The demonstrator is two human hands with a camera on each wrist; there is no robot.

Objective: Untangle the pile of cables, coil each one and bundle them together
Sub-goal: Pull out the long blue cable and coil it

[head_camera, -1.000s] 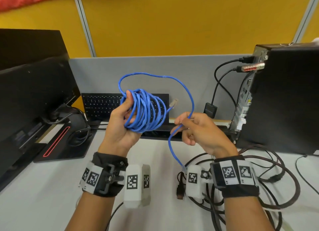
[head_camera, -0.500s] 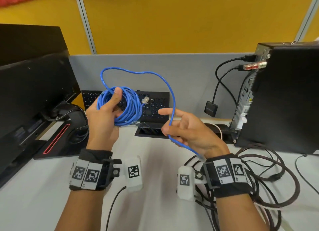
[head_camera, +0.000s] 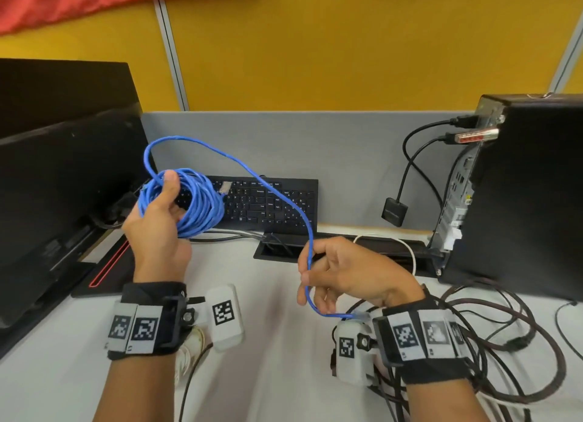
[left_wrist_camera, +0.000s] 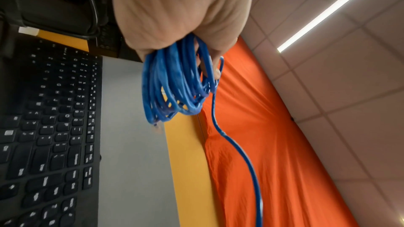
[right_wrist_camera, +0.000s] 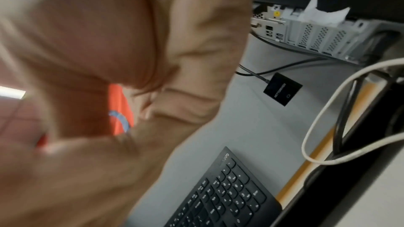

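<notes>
fingers of the left hand (head_camera: 157, 229) clenched the blue cable (head_camera: 202, 207) coil before the keyboard (head_camera: 268, 200), the right hand (head_camera: 344, 273) pinched its tail, wanting steady tension for even loops.

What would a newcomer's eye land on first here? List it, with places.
First the bright blue cable, coiled in the left hand above the desk's left side, in front of the black keyboard. Its loose tail arcs up and right, down through the right hand. Next, the dark cable tangle on the desk at right, below the black computer tower.
</notes>
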